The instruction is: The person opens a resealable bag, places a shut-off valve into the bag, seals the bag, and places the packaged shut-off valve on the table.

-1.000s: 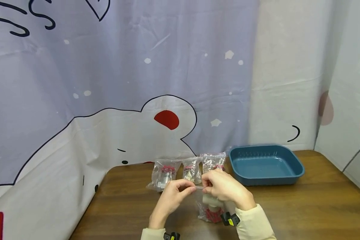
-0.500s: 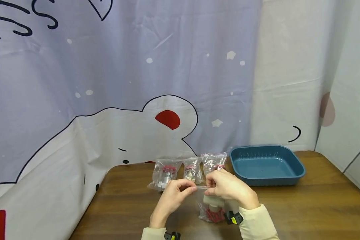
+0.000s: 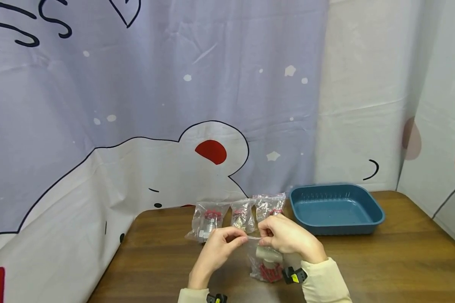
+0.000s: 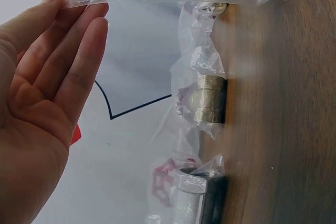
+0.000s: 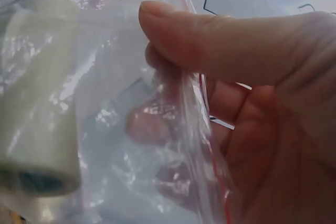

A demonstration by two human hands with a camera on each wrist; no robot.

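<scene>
A clear zip bag [image 3: 253, 261] hangs upright between both hands over the table. Inside it is a valve with a pale cream body [image 3: 269, 254] and a red handwheel [image 3: 271, 272] at the bottom. My left hand [image 3: 220, 251] pinches the left end of the bag's top edge between thumb and fingertips. At the right part of that edge, my right hand [image 3: 291, 240] pinches the plastic beside the red seal line [image 5: 216, 166]. In the right wrist view the cream body [image 5: 39, 87] shows through the film, with some fingers behind the plastic.
Behind the hands stand three bagged valves with red handwheels: a silver one [image 3: 211, 223], a brass one [image 3: 239, 219] and a partly hidden one [image 3: 271, 205]. A blue tray [image 3: 337, 229] sits at the back right of the wooden table [image 3: 155, 261], before a printed curtain [image 3: 280, 126].
My right hand has slid slightly to the right along the bag's top edge, away from the left hand. The left hand stays in place; the bagged valve has shifted only slightly.
</scene>
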